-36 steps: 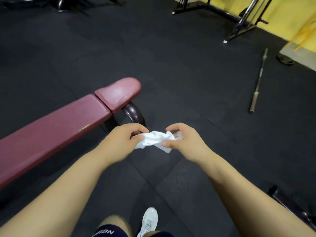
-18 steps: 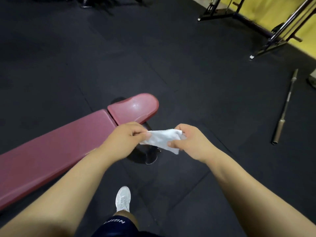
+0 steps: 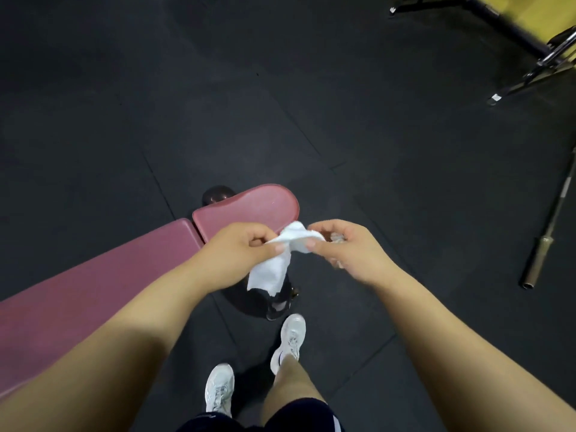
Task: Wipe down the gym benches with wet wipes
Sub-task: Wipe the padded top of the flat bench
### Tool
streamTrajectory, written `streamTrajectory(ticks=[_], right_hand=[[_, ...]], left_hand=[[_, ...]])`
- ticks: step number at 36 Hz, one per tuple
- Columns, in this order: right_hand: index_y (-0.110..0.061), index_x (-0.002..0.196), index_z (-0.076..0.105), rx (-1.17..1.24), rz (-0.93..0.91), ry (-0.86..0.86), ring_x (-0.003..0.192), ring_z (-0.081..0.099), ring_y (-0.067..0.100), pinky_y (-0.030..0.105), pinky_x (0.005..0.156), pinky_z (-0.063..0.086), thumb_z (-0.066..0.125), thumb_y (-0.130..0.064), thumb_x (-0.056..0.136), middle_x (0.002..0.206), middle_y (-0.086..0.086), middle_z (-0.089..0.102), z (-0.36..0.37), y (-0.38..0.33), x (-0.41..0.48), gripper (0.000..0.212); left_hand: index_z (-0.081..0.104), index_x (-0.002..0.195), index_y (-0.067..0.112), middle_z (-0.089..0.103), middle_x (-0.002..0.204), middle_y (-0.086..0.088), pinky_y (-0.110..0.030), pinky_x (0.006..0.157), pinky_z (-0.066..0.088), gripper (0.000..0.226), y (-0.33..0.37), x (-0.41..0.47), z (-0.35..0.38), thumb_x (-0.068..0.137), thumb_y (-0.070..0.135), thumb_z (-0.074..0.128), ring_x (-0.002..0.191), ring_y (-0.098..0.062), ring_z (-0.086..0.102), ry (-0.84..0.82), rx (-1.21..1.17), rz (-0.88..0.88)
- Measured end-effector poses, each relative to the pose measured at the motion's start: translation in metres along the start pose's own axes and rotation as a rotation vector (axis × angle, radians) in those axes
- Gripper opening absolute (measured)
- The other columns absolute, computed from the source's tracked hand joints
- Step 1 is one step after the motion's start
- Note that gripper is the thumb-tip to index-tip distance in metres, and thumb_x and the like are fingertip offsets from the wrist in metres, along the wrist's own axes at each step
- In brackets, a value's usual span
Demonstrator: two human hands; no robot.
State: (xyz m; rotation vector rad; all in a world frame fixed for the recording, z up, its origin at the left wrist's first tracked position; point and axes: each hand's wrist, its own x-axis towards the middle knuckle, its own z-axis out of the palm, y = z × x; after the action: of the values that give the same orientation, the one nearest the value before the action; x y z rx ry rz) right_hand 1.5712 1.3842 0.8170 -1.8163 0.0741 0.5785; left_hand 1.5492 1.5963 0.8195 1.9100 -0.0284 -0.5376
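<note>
Head view: I looked down past both bare forearms at a dark rubber gym floor (image 3: 280, 104).
My left hand (image 3: 240, 255): it was held out in front of me, its fingers (image 3: 268, 241) curled in and pinching one end of a white wet wipe (image 3: 280, 260).
My right hand (image 3: 349, 254): its thumb and forefinger were pinching the wipe's other end, and the remaining fingers were loosely curled.
Wet wipe: it was bunched between my two hands, with a loose flap hanging down below my left hand; it was in the air and not touching the bench.
Bench (image 3: 93, 282): its maroon padded surface ran from the lower left toward the middle, ending in a shorter rounded pad just behind my hands. My left forearm crossed above it.
Bench base (image 3: 274, 304): a dark foot showed on the floor below the hanging wipe.
My feet: two white sneakers (image 3: 288, 341) stood on the floor near the bench's end, with dark shorts at the bottom edge.
Barbell (image 3: 551, 226): it lay on the floor at the far right, well apart from the bench.
Rack frame (image 3: 526, 79): dark metal legs stood at the upper right, in front of a yellow wall (image 3: 514, 7).
</note>
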Motion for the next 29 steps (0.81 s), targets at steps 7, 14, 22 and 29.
streamTrajectory(ticks=[7,14,22,29], right_hand=[[-0.005,0.108,0.067,0.267,0.113,-0.203,0.046,0.036,0.007,0.017,0.044,0.030,0.067,-0.007,0.086,0.067,-0.005,0.055,-0.026,0.002,0.068,0.022],[-0.010,0.085,0.057,0.235,0.040,-0.086,0.044,0.042,0.006,0.015,0.043,0.034,0.069,0.001,0.081,0.056,-0.005,0.051,-0.052,-0.005,0.127,0.017],[-0.024,0.106,0.067,0.029,-0.005,-0.082,0.069,0.057,0.004,0.022,0.072,0.045,0.069,-0.006,0.080,0.074,-0.018,0.061,-0.044,0.016,0.174,0.032],[-0.024,0.072,0.068,-0.458,-0.133,-0.058,0.082,0.055,0.012,0.019,0.071,0.042,0.083,-0.027,0.071,0.082,-0.013,0.046,-0.021,0.031,0.220,0.015]], left_hand=[[0.062,0.095,0.004,0.069,0.077,-0.012,-0.031,0.066,0.049,0.012,0.027,0.065,0.001,0.088,0.014,0.063,0.067,-0.018,0.064,0.194,-0.254,-0.095],[0.059,0.108,0.016,0.070,0.091,0.001,-0.017,0.065,0.052,0.024,0.040,0.116,0.003,0.085,0.020,0.067,0.076,-0.005,0.068,0.414,-0.214,-0.182],[0.060,0.117,0.026,0.070,0.088,0.004,-0.009,0.071,0.048,0.048,-0.008,0.147,-0.004,0.076,0.005,0.074,0.078,-0.004,0.067,0.386,-0.168,-0.239],[0.074,0.080,0.026,0.055,0.082,0.010,-0.007,0.068,0.038,0.014,-0.054,0.184,-0.028,0.078,0.013,0.073,0.072,-0.004,0.052,0.348,0.169,-0.175]])
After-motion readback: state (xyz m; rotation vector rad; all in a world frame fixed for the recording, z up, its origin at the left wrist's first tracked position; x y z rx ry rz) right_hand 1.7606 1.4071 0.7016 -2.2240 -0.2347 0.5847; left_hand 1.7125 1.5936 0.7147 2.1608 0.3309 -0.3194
